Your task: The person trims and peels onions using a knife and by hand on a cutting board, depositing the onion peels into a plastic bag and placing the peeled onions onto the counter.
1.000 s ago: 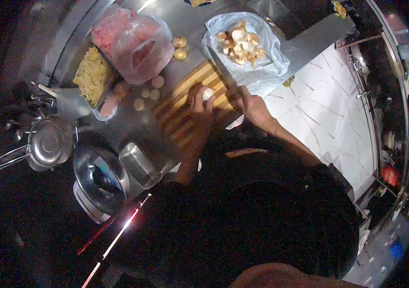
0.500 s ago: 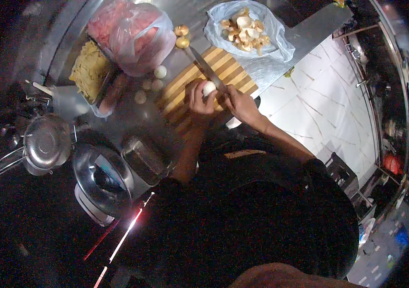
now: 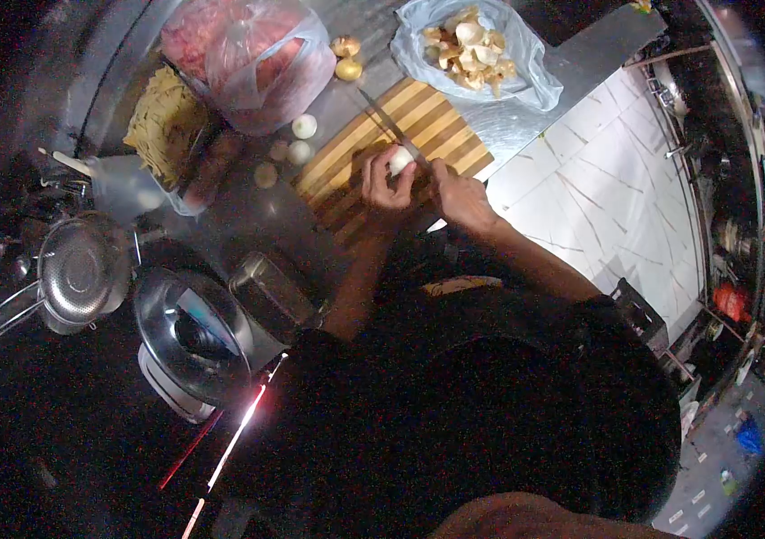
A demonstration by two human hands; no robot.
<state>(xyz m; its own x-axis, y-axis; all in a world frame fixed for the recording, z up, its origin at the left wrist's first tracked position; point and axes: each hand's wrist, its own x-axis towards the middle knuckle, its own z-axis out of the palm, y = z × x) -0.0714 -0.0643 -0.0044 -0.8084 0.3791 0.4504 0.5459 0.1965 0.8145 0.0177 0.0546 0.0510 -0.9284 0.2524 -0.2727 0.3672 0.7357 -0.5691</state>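
Note:
Over a striped wooden cutting board [image 3: 441, 117], my left hand [image 3: 384, 182] is closed around a peeled white onion [image 3: 400, 161]. My right hand [image 3: 463, 199] grips a knife [image 3: 391, 127] by its handle, and the blade lies close against the onion, pointing away to the upper left. Whether the edge has entered the onion I cannot tell. Left of the board lie several peeled onions [image 3: 304, 127] on the metal counter. Two unpeeled onions [image 3: 348, 68] sit just beyond the board's far corner.
A plastic bag of onion skins [image 3: 526, 79] lies beyond the board. At the upper left are a bag of pinkish food [image 3: 252, 67] and a container of pale yellow pieces [image 3: 162, 121]. Nearer left stand a strainer [image 3: 86, 269], a metal bowl [image 3: 162, 310] and a metal tray [image 3: 274, 292].
The view has shifted slightly. Both hands remain over the board with the onion and knife, and the blade's angle on the onion has changed a little.

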